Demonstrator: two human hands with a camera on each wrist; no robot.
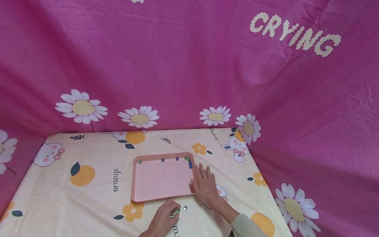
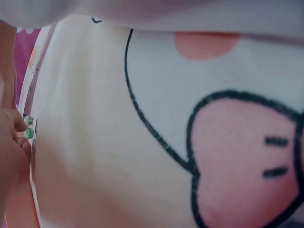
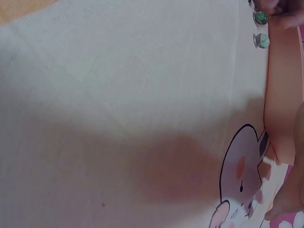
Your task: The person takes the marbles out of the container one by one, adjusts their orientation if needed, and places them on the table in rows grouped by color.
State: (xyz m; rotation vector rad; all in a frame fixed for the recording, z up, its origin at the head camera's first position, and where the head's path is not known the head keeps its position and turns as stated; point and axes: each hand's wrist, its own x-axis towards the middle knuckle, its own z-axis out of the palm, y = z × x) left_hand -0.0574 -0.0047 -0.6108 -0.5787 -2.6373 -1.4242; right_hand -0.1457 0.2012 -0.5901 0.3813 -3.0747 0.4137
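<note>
My left hand [image 1: 164, 217] is at the tray's front edge, thumb and fingers curled round green marbles [image 1: 178, 211]. Another green marble [image 1: 185, 208] lies on the cloth just right of the fingertips. Seen from the right wrist, a green marble [image 3: 261, 18] sits against those fingers, with a second one apart from it. The left wrist view catches green marbles [image 2: 29, 133] by the fingers at its left edge. With fingers extended, my right hand [image 1: 206, 187] rests along the right side of the pink tray [image 1: 160, 199]. Green and blue marbles [image 1: 190, 164] cluster in the tray's far right corner.
Along the tray's far wall stand a green marble [image 1: 140, 162] at the left and two blue marbles [image 1: 163, 160] further right. A patterned cloth [image 1: 100, 210] covers the table. Pink drapes [image 1: 177, 65] rise behind it and at both sides.
</note>
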